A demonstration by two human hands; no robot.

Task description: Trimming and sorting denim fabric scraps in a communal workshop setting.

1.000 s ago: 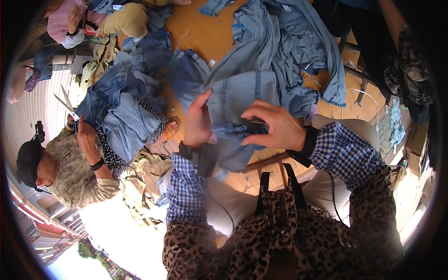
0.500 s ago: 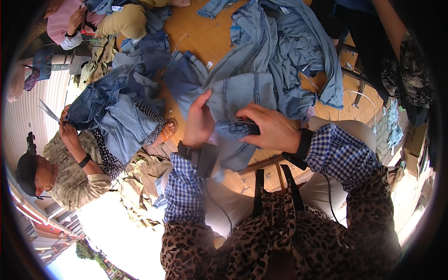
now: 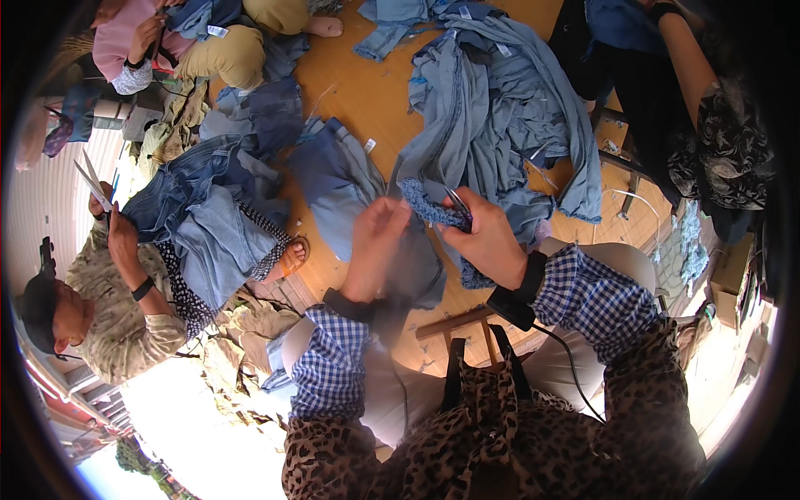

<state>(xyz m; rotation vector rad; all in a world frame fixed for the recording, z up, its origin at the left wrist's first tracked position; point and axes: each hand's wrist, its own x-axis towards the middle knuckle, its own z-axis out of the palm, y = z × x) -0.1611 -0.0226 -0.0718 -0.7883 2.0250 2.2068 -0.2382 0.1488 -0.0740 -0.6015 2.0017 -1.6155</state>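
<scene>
My right hand is closed around a small metal cutting tool, its blade end showing above the fingers. Against it lies a fuzzy blue wrapped strip, curving toward my left hand. My left hand is partly smeared by motion, fingertips drawn together near that strip; what they pinch, if anything, does not show. Below and between my hands a faded blue denim piece hangs over my lap. Just beyond lies a large heap of light blue denim.
More denim pieces lie on the wooden surface. At left a seated person in a cap holds scissors over denim. Other people sit at the far left and far right. A wooden bar crosses near my knees.
The denim piece my left hand held up has dropped toward my lap. My left hand has moved down and its fingers have come together. The fuzzy strip and tool have tilted upward.
</scene>
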